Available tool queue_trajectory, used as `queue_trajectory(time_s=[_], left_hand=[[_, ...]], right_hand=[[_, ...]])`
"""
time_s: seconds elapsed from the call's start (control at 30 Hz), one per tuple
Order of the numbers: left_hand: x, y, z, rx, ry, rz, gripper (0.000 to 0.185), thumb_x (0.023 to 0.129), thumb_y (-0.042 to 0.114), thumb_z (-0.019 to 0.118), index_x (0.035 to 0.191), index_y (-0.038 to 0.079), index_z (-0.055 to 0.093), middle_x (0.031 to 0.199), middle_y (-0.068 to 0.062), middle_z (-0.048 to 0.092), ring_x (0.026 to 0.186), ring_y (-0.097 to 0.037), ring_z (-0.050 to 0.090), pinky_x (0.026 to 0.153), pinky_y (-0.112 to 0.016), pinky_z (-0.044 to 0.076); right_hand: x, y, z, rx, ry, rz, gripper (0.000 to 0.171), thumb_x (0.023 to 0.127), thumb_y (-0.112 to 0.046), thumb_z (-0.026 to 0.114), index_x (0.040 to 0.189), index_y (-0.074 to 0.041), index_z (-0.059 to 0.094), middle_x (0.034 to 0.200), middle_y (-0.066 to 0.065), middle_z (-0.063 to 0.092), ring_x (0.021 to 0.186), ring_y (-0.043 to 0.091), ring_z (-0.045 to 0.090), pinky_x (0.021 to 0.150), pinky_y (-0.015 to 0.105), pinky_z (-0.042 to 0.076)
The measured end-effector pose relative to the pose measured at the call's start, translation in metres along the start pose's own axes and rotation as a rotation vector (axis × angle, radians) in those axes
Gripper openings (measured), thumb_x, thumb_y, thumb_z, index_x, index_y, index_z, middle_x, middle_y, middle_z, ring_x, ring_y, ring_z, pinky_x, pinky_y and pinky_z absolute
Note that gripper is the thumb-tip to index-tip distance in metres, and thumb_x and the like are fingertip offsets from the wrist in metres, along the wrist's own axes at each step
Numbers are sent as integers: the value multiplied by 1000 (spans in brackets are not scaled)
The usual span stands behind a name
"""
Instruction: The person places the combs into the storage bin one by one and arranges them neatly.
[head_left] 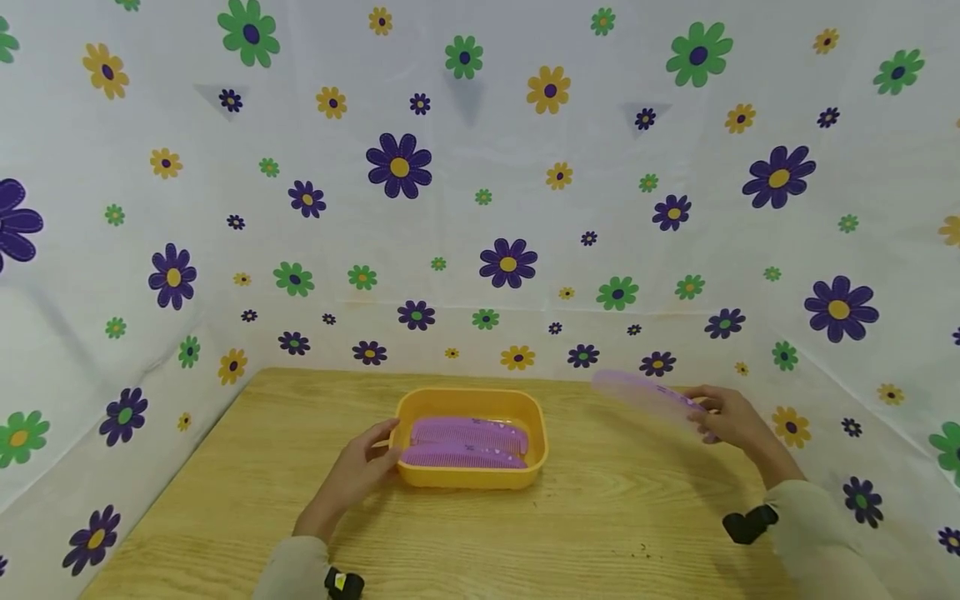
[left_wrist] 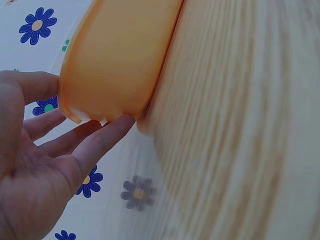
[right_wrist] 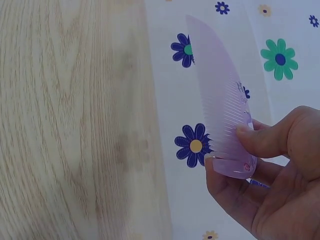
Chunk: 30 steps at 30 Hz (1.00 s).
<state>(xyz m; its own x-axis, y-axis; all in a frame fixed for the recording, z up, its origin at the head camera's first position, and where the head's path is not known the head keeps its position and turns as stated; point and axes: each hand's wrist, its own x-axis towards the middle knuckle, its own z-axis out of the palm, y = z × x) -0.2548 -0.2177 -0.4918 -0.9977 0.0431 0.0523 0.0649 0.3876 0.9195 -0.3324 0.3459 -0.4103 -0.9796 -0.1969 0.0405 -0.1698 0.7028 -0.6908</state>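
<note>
The left hand, fingers straight, touches the left end of the tray at mid counter. Two combs lie inside. Farther right, the right hand pinches a third comb in its grip, above the counter's far right edge.
</note>
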Motion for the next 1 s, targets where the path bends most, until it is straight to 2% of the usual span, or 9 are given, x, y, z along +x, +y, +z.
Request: queue_trajectory(time_s=[0.23,0.63,0.87,1.0], left_hand=[[-2,3,-2,-18,-27,22,55,105,13,59,156,6,42,156,-25,46,133,-42,57,98,-39,61],[-2,4,0,13,5,-6,55,104,13,60,156,8,43,156,-22,48,135,-43,56,98,-37,61],[-6,4,-1,25,-7,16,55,104,14,61,156,6,43,155,-24,48,133,-43,57,98,-38,61],[-5,4,-1,21,-5,26,54,104,14,61,155,7,44,154,-24,49,132,-42,58,97,-37,62]], right_hand=[[2,-7,6,5,3,-40,37,102,-1,58,134,17,52,98,28,67,71,18,62,57,27,60],[3,-22,14,9,-9,-67,35,101,-1,59,132,15,55,97,30,67,70,19,61,58,28,61],[3,-28,16,11,-30,-81,37,101,-1,59,134,14,54,101,28,67,73,20,62,60,31,62],[4,-33,18,-8,-36,-96,37,101,-2,59,135,13,54,103,29,67,76,21,61,60,29,61]])
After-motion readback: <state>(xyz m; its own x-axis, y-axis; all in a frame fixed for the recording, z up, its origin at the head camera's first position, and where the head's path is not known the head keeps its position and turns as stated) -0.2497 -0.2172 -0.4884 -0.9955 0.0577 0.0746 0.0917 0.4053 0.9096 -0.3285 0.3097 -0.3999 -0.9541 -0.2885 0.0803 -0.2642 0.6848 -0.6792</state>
